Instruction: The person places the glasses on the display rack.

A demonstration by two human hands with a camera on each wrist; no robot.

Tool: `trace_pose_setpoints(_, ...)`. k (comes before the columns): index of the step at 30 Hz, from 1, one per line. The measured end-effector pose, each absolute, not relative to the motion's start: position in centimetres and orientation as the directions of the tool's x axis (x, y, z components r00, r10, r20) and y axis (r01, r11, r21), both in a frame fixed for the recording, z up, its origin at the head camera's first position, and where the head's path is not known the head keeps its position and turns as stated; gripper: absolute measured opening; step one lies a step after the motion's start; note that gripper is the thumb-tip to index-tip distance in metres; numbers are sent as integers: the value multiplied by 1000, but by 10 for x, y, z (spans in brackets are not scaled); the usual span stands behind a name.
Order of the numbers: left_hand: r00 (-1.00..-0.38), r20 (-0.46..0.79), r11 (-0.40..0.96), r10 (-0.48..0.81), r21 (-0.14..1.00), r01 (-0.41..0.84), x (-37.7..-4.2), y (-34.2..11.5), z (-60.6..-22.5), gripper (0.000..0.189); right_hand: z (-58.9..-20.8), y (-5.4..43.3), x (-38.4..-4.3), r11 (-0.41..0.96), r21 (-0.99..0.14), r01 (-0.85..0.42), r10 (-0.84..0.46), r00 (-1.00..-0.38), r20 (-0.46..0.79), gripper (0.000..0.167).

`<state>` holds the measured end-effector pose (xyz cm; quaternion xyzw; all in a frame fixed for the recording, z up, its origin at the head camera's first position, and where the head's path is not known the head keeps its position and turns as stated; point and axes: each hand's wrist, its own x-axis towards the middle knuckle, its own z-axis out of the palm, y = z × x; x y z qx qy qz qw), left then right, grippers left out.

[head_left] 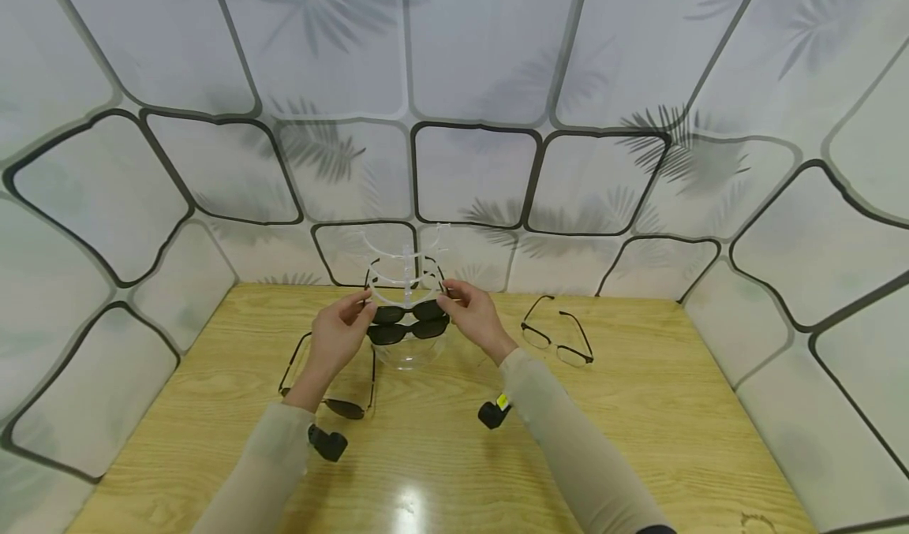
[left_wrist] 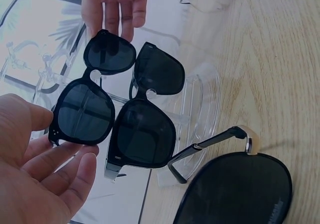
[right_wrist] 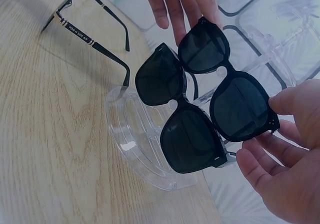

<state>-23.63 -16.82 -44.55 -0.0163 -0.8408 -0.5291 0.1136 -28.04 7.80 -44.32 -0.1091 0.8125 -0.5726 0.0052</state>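
Observation:
Both hands hold one pair of black sunglasses [head_left: 429, 310] at a clear display stand [head_left: 406, 363]. My left hand [head_left: 334, 335] pinches one end of the frame; in the left wrist view its thumb lies at the outer corner and its fingers behind. At the opposite end my right hand [head_left: 477, 319] grips likewise, thumb at the front corner in the right wrist view. Just below, a second pair of black sunglasses [left_wrist: 144, 134] sits on the stand's lower part, its top edge overlapped by the held pair. Clear empty tiers of the stand rise behind the held pair.
Dark-lensed sunglasses with thin temples [head_left: 346, 409] lie on the wooden table [head_left: 426, 463] beside my left forearm. Clear eyeglasses with dark brows [head_left: 572, 356] lie right of the stand. A patterned backdrop [head_left: 476, 175] encloses the table's back and sides.

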Motion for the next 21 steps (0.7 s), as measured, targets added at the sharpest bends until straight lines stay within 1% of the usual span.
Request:
trace_pose_setpoints(10,-971,222,438,-94,884,159,-236,-169,-446,39,-443,77,-281,317,-934,-167,-178,-977,115,43)
trace_pose_setpoints(21,-975,209,432,-72,888,159,-234,-170,-447,40,-445,79,-280,323,-932,-164,-182,-977,109,43)
